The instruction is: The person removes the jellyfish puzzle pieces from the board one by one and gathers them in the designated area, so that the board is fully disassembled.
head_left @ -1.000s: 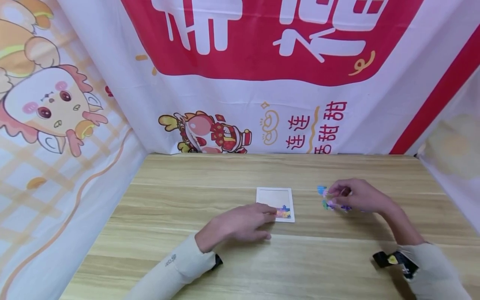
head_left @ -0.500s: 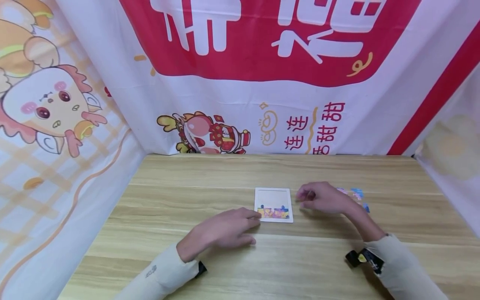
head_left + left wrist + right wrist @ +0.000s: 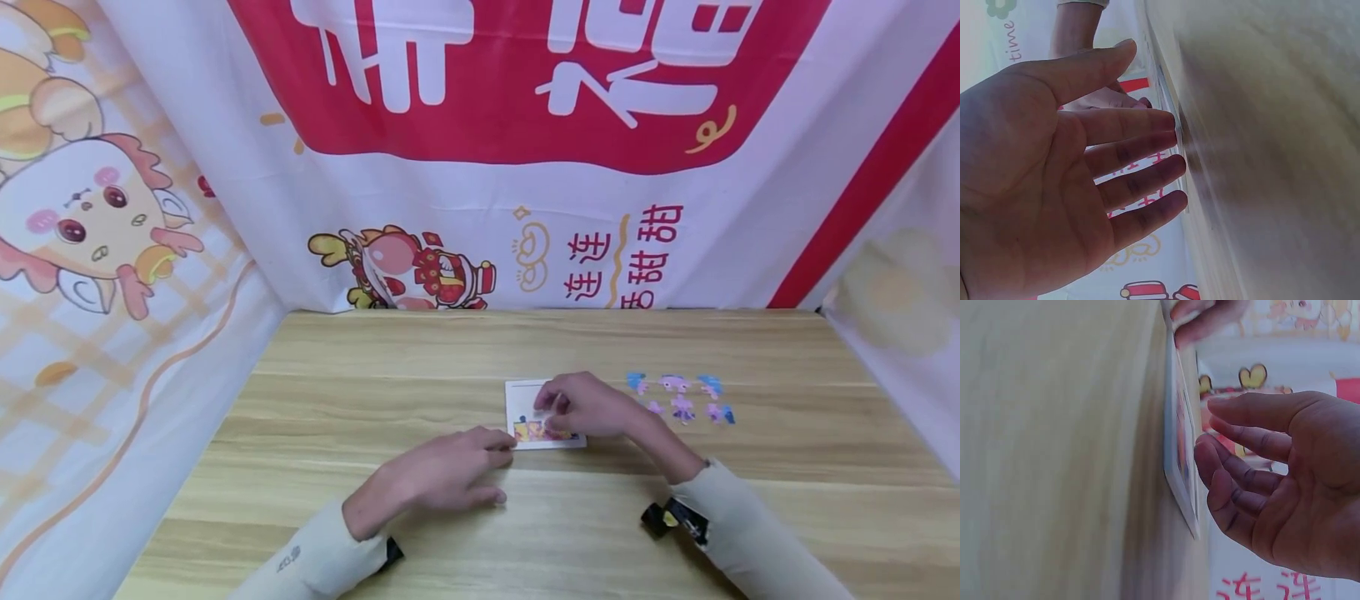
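A small white puzzle tray [image 3: 521,395] lies flat on the wooden table [image 3: 375,392], with a row of colourful pieces [image 3: 534,432] set along its near edge. My left hand [image 3: 491,458] lies flat, fingers straight, its fingertips touching the tray's near left corner. The left wrist view shows that palm [image 3: 1054,175] holding nothing. My right hand [image 3: 581,406] hovers over the tray, fingers loosely bent, fingertips touching the tray's surface. In the right wrist view that hand [image 3: 1272,481] shows nothing held against the tray [image 3: 1175,456]. Several loose pieces [image 3: 678,400] lie to the right.
Printed cloth banners [image 3: 480,167] wall in the table at the back and both sides. The loose pieces sit near the right hand's forearm. Bare wood [image 3: 570,533] stretches toward the table's near edge and far left.
My right hand left the loose pieces on the right and moved left onto the tray. The left hand slid back from the tray's near right to its near left corner, uncovering placed pieces.
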The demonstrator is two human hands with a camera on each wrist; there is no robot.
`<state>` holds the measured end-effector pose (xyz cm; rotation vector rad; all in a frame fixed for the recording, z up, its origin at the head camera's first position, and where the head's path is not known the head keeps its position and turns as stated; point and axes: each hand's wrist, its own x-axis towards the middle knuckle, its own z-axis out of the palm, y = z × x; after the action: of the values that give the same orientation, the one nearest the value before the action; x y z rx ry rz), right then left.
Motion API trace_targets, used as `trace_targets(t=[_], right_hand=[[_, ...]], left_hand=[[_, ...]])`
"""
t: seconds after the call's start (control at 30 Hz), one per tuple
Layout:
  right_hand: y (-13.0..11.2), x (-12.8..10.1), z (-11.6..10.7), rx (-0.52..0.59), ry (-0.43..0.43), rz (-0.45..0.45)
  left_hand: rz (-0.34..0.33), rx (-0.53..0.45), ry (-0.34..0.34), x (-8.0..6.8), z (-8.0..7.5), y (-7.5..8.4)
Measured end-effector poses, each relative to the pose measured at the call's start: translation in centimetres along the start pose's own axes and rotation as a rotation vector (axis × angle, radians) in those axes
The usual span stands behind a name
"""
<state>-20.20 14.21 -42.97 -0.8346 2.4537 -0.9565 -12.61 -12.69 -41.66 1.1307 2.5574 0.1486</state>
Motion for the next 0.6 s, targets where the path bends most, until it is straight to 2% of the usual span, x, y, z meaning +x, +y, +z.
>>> trace_targets(t=[0.13,0.37,0.6], right_hand=[[-0.8,0.8,1.1,-0.002,-0.004,-0.001],[-1.5,1.4,2.3,-0.128,0.023,-0.024],[-1.4,1.3,2.4,-0.1,0.008,0.005]], left_hand=[[0.018,0.014,0.015,0.0,0.1,0.0],[0.019,0.017,0.026,0.3,0.3,0.0],[0.013,-0.014,0.022,0.4,0.5,-0.1]])
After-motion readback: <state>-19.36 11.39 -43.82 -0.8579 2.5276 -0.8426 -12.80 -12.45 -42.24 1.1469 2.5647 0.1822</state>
